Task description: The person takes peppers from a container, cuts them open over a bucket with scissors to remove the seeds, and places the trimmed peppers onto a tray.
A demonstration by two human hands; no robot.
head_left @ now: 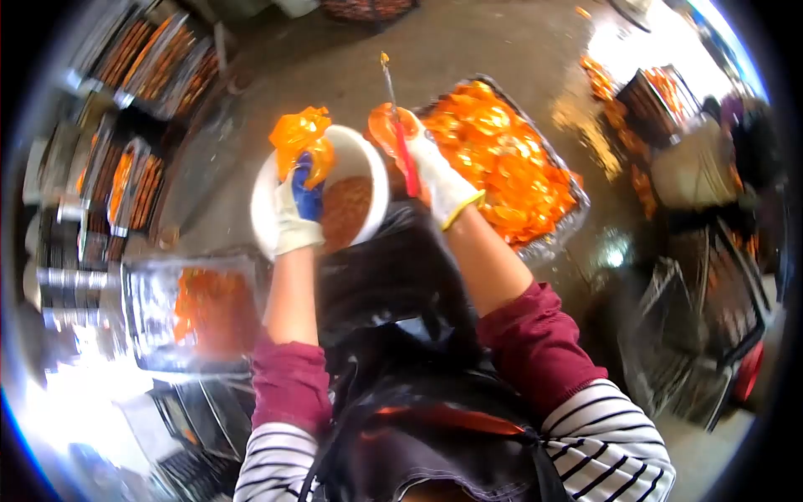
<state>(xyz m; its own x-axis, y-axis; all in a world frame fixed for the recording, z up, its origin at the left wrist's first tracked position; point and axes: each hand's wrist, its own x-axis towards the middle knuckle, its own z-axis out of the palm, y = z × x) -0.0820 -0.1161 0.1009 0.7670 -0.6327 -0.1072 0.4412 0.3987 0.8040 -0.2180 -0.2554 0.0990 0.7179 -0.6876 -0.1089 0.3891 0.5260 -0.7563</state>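
My left hand (303,201), in a white glove with blue on it, grips a glossy, crumpled orange piece (299,138) whose kind I cannot make out. It is over the left side of a white bucket (378,180) with reddish-brown contents. My right hand (422,155), in a white glove with a yellow cuff, is closed around the red handle of a thin-bladed knife (407,159), its blade pointing away from me. Something rounded and orange shows at those fingers; whether glove or piece, I cannot tell. Beside that hand, a plastic-lined crate (575,219) is heaped with glossy orange pieces.
At left, a clear-lined container (150,314) holds more orange matter. Stacked trays (138,63) of orange-brown strips line the left side. Black crates (711,293) and a pale bucket (694,167) stand at right. Orange scraps (590,138) lie on the wet floor.
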